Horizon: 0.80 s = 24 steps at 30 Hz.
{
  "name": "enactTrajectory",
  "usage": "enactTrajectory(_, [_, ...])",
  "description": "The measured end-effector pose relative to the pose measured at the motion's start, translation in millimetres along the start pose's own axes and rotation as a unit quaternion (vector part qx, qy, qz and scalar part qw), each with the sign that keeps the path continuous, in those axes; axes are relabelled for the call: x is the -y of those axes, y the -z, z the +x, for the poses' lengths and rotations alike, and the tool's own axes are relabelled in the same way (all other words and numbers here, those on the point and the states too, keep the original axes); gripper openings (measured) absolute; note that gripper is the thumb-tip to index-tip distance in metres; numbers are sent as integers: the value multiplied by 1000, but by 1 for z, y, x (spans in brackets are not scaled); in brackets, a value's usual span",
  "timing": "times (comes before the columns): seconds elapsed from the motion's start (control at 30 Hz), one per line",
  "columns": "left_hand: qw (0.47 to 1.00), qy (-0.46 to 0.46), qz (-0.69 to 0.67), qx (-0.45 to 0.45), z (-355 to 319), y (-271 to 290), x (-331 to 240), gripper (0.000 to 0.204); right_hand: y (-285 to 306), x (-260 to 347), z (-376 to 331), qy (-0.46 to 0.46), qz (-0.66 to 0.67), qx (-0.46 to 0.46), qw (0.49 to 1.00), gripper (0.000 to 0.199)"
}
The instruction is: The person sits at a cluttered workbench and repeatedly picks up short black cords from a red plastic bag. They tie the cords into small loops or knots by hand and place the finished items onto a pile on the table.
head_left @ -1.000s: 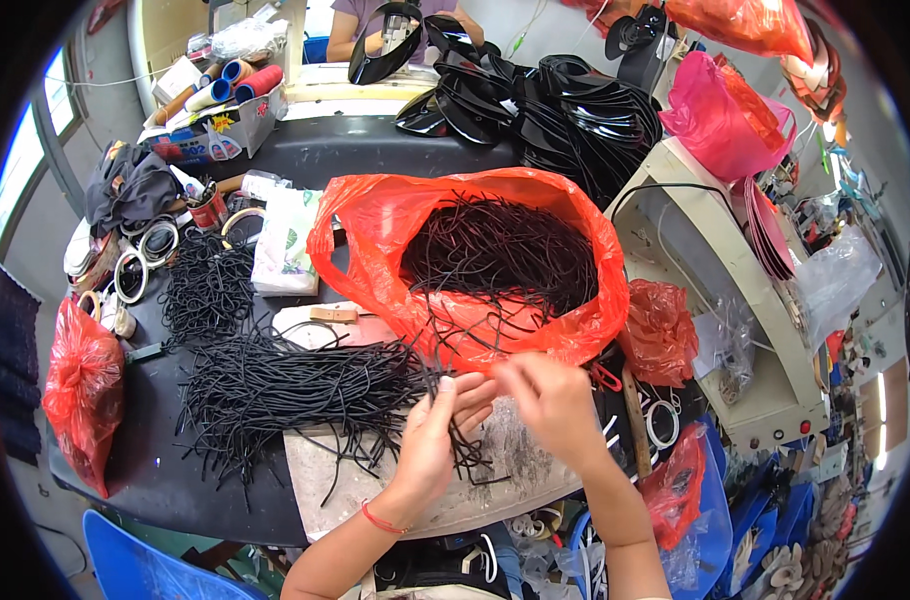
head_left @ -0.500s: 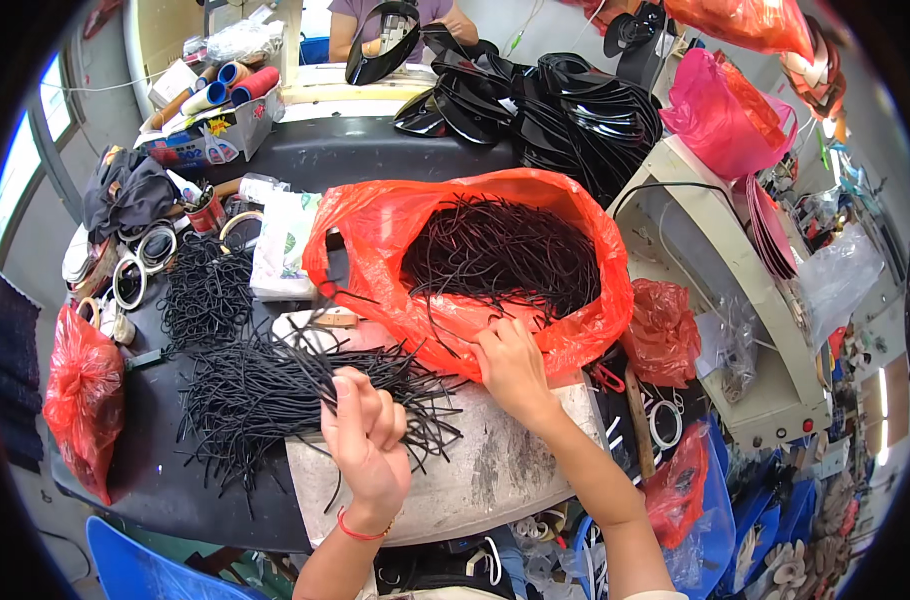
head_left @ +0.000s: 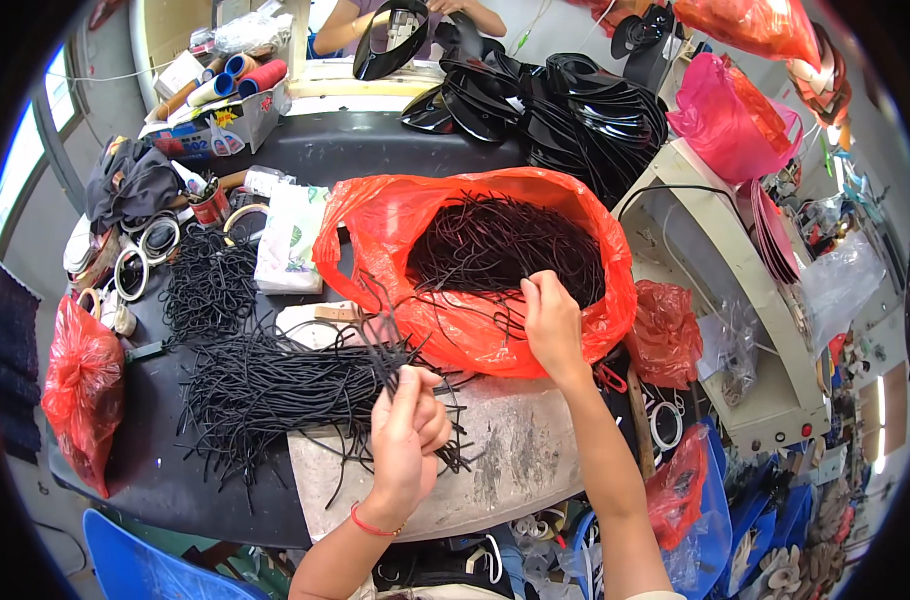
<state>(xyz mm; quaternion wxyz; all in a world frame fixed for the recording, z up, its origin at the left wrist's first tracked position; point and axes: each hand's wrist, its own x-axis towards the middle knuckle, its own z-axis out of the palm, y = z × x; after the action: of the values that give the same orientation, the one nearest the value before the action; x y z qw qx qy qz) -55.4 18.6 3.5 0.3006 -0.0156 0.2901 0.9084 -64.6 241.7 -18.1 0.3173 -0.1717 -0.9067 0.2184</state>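
My left hand [head_left: 410, 428] is closed in a pinch round several thin black cords [head_left: 383, 345], whose ends stick up past the thumb. Beneath and left of it a large loose heap of black cords [head_left: 275, 385] spreads over the table and a worn pale board [head_left: 520, 445]. My right hand [head_left: 555, 325] is over the near side of an open red plastic bag [head_left: 370, 225], its thumb and fingers pressed together. What those fingertips hold, if anything, is too small to make out. Inside the bag lies a tangled mass of dark cords [head_left: 505, 245].
A smaller cord pile [head_left: 210, 285], white tape rolls [head_left: 132, 273] and a tissue pack [head_left: 290, 240] lie left. A tied red bag [head_left: 80, 390] sits at the left edge. Glossy black curved sheets [head_left: 595, 120] are stacked behind. A beige machine housing [head_left: 720, 300] stands right; another person [head_left: 335, 35] sits opposite.
My right hand has moved up and slightly right, further over the bag's cords. My left hand has shifted right, carrying its cords. The person opposite has moved their arms.
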Motion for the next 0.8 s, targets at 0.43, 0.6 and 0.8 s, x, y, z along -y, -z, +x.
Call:
enactTrajectory(0.43, [998,54,34,18,-2,-3,11,24,0,-21,-44,149,-199,81,965,8])
enactTrajectory(0.6, [997,58,42,26,-1,-2,14,25,14,-12,-41,145,-214,53,964,7])
enactTrajectory(0.8, [983,170,70,28,2,-4,15,30,62,59,-65,187,-98,94,973,7])
